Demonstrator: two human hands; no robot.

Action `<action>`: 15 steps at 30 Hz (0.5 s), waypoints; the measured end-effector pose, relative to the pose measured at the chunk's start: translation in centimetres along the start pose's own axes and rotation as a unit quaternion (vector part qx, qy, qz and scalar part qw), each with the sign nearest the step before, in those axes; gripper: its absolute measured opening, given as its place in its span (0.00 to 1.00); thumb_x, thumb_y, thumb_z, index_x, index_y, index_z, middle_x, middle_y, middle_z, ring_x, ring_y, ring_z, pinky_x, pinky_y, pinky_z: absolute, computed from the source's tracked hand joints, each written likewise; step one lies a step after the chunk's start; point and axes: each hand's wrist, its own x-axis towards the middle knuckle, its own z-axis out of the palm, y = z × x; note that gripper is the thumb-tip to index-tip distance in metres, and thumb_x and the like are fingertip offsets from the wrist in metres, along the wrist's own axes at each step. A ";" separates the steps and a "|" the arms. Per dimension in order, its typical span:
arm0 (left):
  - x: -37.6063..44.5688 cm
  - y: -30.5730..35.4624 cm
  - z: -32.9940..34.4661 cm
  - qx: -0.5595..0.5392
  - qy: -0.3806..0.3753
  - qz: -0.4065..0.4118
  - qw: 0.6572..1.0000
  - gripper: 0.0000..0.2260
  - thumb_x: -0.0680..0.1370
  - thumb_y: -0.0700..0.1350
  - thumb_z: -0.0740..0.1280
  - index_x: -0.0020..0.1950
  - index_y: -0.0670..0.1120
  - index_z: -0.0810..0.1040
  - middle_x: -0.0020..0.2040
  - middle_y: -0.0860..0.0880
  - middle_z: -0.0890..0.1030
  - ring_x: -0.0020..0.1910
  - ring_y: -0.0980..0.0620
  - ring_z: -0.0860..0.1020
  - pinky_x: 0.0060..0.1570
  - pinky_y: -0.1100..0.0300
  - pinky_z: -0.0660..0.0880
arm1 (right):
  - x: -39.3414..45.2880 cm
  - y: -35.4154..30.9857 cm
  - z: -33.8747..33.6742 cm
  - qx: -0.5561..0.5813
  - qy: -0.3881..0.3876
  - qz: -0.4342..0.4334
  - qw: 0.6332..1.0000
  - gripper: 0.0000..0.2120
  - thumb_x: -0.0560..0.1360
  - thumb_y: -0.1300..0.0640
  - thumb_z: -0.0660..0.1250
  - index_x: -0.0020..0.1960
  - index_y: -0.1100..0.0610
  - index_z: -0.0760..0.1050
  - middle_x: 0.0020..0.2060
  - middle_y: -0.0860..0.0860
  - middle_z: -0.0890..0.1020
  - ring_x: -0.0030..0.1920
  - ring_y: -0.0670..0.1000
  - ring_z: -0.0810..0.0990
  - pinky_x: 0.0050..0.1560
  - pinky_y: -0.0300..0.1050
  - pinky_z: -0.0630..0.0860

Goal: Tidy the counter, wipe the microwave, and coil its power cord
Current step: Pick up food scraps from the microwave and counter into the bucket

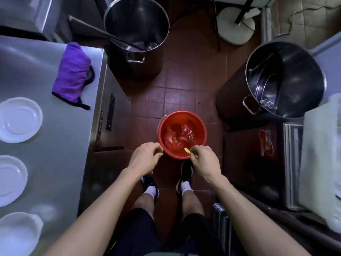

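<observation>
A red bucket (181, 117) lined with a clear plastic bag stands on the tiled floor in front of my feet. My right hand (203, 159) pinches a small yellow scrap (187, 149) over the bucket's near rim. My left hand (145, 157) hovers beside the bucket's left rim with curled fingers pinching a tiny yellowish bit (161, 154). On the steel counter (55, 126) at the left lie a purple cloth (73, 74) and three white plates (18, 120). No microwave or cord is in view.
Two large steel stockpots stand on the floor, one at the back (136, 34) and one at the right (286, 80), both holding utensils. A white fan base (234, 24) sits at the far end. Boxes and a white container (321, 163) crowd the right side.
</observation>
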 end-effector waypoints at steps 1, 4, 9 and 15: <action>0.7 -0.1 0.7 -0.004 0.000 -0.010 1.000 0.02 0.77 0.49 0.69 0.49 0.55 0.79 0.48 0.56 0.80 0.52 0.50 0.78 0.52 0.53 0.76 | 0.7 0.6 0.5 0.008 -0.001 0.007 1.000 0.05 0.76 0.54 0.66 0.48 0.52 0.80 0.42 0.47 0.82 0.47 0.53 0.76 0.44 0.51 0.76; 3.5 0.4 3.1 -0.015 0.000 -0.026 1.000 0.03 0.76 0.49 0.70 0.48 0.56 0.79 0.46 0.57 0.79 0.50 0.51 0.78 0.50 0.53 0.76 | 2.8 2.9 2.3 0.027 0.005 0.020 0.999 0.05 0.76 0.53 0.66 0.48 0.51 0.80 0.41 0.48 0.82 0.46 0.52 0.76 0.42 0.48 0.75; 9.9 1.0 7.8 -0.022 -0.002 -0.035 0.999 0.03 0.76 0.48 0.71 0.48 0.55 0.80 0.45 0.59 0.79 0.49 0.52 0.78 0.49 0.55 0.76 | 6.9 7.7 6.3 0.042 -0.005 0.045 0.998 0.06 0.77 0.52 0.67 0.51 0.51 0.80 0.43 0.49 0.82 0.47 0.53 0.77 0.43 0.48 0.74; 16.6 -1.5 13.3 -0.002 -0.022 -0.048 0.999 0.02 0.76 0.50 0.70 0.48 0.57 0.79 0.49 0.59 0.81 0.50 0.52 0.78 0.50 0.54 0.76 | 11.7 12.3 12.3 0.031 -0.053 0.062 0.996 0.08 0.77 0.53 0.65 0.54 0.51 0.80 0.47 0.50 0.82 0.51 0.54 0.77 0.48 0.50 0.76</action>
